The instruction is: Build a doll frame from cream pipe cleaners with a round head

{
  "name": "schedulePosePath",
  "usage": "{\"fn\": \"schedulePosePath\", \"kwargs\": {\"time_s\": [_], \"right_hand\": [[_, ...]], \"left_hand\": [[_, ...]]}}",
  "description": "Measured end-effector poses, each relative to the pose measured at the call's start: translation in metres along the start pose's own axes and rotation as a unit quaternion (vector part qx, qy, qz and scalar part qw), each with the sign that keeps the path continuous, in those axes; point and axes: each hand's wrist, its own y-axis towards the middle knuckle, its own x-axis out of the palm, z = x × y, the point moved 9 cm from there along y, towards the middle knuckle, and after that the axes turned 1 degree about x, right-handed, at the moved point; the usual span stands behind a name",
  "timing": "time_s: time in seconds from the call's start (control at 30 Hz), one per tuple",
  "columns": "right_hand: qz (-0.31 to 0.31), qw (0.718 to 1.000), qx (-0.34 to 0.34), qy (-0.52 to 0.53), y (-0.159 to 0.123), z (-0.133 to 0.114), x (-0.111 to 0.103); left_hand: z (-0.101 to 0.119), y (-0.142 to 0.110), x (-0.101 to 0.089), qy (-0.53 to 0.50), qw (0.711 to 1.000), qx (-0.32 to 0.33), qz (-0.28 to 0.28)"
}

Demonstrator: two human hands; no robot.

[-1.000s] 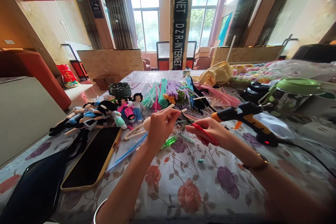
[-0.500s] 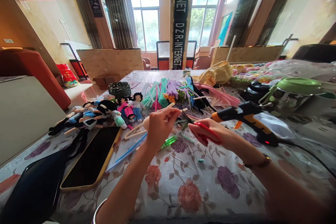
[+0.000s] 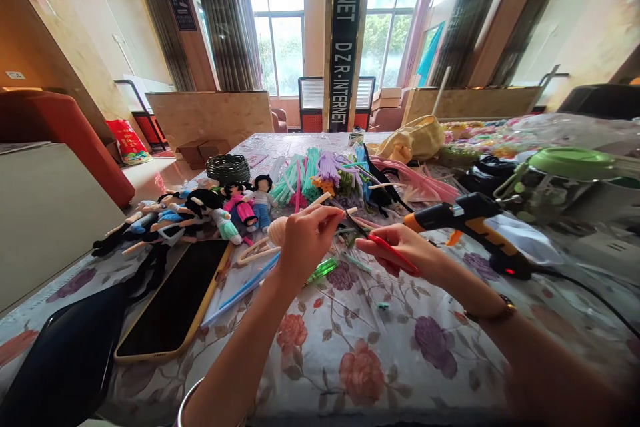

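My left hand (image 3: 311, 237) pinches a cream pipe cleaner (image 3: 320, 201) between thumb and fingertips, and one end of it juts up above the fingers. A cream wound ball (image 3: 277, 229) shows just left of that hand; I cannot tell whether it joins the pipe cleaner. My right hand (image 3: 400, 250) is wrapped round the red handles of a pair of scissors (image 3: 395, 254). Their dark blades point up and left, with the tips close to my left fingertips. By the blades is a short cream piece (image 3: 353, 211); whether it is cut through I cannot tell.
Bundles of coloured pipe cleaners (image 3: 327, 170) lie behind my hands. Several small dolls (image 3: 243, 203), a phone (image 3: 175, 300) and a dark case (image 3: 65, 353) are at left. A glue gun (image 3: 467, 220) with a cord rests close right of the scissors. A green-handled tool (image 3: 323, 270) lies below.
The scissors have shifted slightly, and their blades now look closer together by my left fingertips. My left hand has hardly moved and still pinches the pipe cleaner.
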Motion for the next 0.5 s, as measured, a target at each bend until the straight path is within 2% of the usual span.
{"fn": "schedulePosePath", "kwargs": {"time_s": [0.5], "right_hand": [[0.036, 0.999, -0.016, -0.003, -0.0011, 0.001, -0.0033]], "left_hand": [[0.0066, 0.0007, 0.0003, 0.045, 0.998, 0.038, -0.013]]}}
